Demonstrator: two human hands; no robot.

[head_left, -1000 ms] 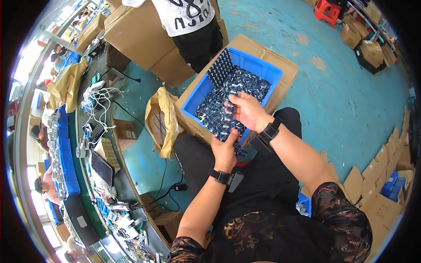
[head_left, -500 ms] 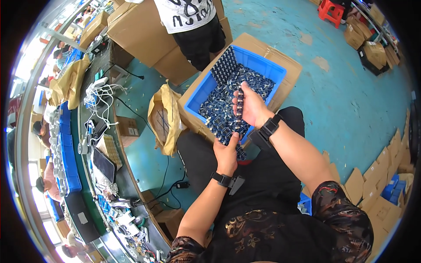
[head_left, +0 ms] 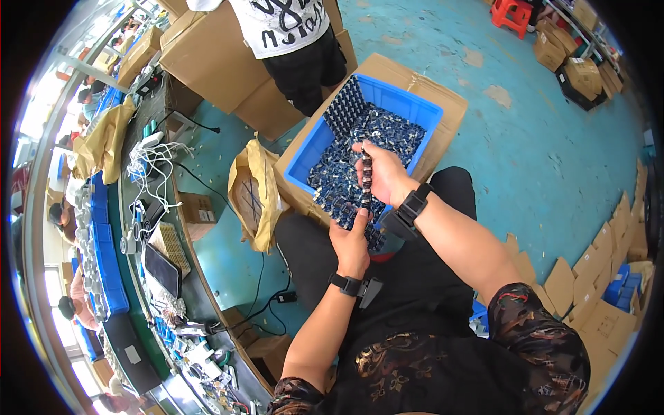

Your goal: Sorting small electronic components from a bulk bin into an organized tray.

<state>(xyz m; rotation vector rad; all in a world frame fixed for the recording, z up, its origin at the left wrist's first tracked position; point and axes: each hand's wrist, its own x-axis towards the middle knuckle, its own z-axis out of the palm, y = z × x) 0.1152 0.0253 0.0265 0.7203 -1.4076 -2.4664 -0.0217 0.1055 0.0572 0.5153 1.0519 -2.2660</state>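
A blue plastic bin [head_left: 422,114] sits inside an open cardboard box [head_left: 443,104] on the floor, filled with several small dark blue parts [head_left: 346,166]. My right hand [head_left: 384,173] grips the top of a stacked row of those parts [head_left: 366,176], held upright over the bin's near edge. My left hand [head_left: 353,238] holds the lower end of the same stack, just below the bin. Both wrists wear black watches.
A person in a white printed shirt and black shorts [head_left: 294,34] stands behind the bin beside large cardboard boxes [head_left: 207,48]. A yellow-brown bag [head_left: 256,194] lies left of the bin. A cluttered workbench [head_left: 152,228] runs along the left. Flat cartons [head_left: 615,277] lie at right.
My right hand rose out of the loose parts and now pinches the top of a stack. My left hand stays under it.
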